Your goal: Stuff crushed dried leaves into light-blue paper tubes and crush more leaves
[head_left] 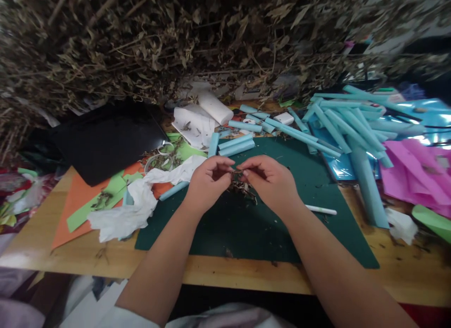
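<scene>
Over the middle of the green cutting mat (246, 229), both hands met fingertip to fingertip. The left hand (207, 180) and right hand (271, 180) each pinched a small clump of dried twigs (241, 184), thumbs and forefingers closed on it, other fingers curled. Doing this well probably meant keeping the brittle stems low over the mat and pulling gently so crumbs fell there. A white pen (320, 210) lay at three o'clock, rolled blue paper tubes (338, 126) at one, crumpled white tissue (130, 210) at nine.

Two hands (211, 180), one green mat (253, 224), one white pen (320, 210).
</scene>
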A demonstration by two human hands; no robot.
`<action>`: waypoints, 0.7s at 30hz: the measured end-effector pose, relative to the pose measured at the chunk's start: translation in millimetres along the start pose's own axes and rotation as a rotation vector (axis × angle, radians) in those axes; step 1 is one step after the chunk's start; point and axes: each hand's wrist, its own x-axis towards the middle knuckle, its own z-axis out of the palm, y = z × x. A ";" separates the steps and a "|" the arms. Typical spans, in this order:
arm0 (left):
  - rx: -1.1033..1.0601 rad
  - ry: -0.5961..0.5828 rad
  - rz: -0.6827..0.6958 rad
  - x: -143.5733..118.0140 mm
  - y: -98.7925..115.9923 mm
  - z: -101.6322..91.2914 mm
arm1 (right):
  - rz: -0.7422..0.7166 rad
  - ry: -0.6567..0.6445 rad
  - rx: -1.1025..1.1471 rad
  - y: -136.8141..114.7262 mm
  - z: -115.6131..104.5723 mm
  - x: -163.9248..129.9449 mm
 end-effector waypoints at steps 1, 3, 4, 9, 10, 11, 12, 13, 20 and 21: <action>0.050 -0.014 0.010 -0.1 0.5 -0.8 | -0.014 0.007 -0.034 -0.2 -0.7 0.2; 0.161 -0.039 0.051 0.3 1.2 -2.3 | -0.046 0.013 -0.120 -0.3 -2.4 0.7; 0.213 -0.045 0.076 0.8 1.3 -3.0 | -0.057 0.011 -0.154 0.0 -3.2 1.0; 0.421 -0.058 0.134 2.2 3.2 -8.7 | -0.054 -0.047 -0.160 0.3 -1.1 -0.4; 0.485 -0.072 0.139 1.4 4.6 -11.6 | -0.051 -0.066 -0.150 -0.4 1.6 -0.8; 0.560 -0.097 0.143 0.1 6.5 -15.4 | -0.047 -0.091 -0.136 -1.4 5.4 -1.1; 0.640 -0.131 0.144 -1.7 8.8 -20.1 | -0.044 -0.125 -0.120 -2.8 10.0 -1.0; 0.716 -0.167 0.139 -3.8 11.1 -25.7 | -0.046 -0.166 -0.102 -4.4 15.4 -0.6; 0.847 -0.334 0.039 -20.0 15.4 -69.2 | -0.099 -0.499 -0.026 -14.5 30.7 6.7; 0.826 -0.331 0.032 -22.8 14.1 -73.9 | -0.087 -0.511 -0.033 -14.9 26.0 6.0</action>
